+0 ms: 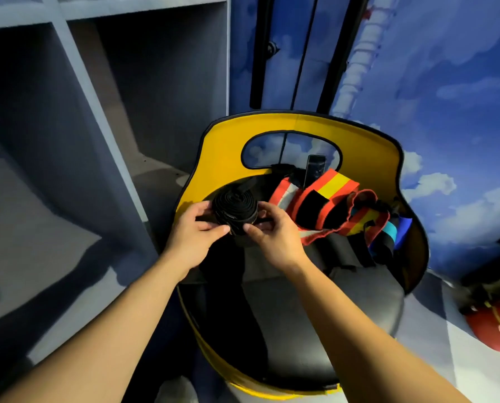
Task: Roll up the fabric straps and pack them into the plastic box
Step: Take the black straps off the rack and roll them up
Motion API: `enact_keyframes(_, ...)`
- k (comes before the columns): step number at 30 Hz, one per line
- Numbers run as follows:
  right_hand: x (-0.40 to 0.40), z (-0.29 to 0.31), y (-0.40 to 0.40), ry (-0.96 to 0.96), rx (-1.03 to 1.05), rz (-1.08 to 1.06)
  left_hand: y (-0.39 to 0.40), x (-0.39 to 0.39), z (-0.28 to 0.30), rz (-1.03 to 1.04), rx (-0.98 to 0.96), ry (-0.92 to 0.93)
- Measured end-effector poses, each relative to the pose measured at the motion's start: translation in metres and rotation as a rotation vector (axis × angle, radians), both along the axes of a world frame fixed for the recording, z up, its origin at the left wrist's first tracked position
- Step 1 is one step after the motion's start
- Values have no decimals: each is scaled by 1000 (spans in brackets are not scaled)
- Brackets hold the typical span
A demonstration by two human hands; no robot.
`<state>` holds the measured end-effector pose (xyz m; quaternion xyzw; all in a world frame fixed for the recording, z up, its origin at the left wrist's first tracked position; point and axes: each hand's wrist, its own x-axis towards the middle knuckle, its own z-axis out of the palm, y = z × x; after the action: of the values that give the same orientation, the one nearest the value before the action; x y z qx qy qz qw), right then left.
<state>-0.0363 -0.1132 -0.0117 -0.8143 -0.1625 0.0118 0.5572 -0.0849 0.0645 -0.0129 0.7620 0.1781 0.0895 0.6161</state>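
Both hands pinch black strap roll [234, 209] over yellow chair [222, 158]: left hand [195, 231], right hand [272, 235]. Loose straps [330, 205] crowd the right rim; possibly a phone [315, 170] behind

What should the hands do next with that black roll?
Probably wind the last loose bit on. Both the left hand and right hand hold the black strap roll, but a tail hangs below it, unrolled.

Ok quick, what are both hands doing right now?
Left hand: gripping the rolled black strap.
Right hand: pinching the same roll from its other side.
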Motion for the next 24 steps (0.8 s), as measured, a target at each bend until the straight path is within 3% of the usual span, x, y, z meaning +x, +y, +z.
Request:
enact_keyframes(6,10,-35,48,60,-103,4,28,2,-25,104,-18,96)
enact_keyframes(11,16,-60,65,84,-227,-27,31,4,-45,86,76,185)
enact_keyframes(16,15,-59,75,130,-189,-45,33,3,-46,95,98,243)
enact_keyframes(24,7,-52,78,341,-40,144,32,7,-43,77,31,249)
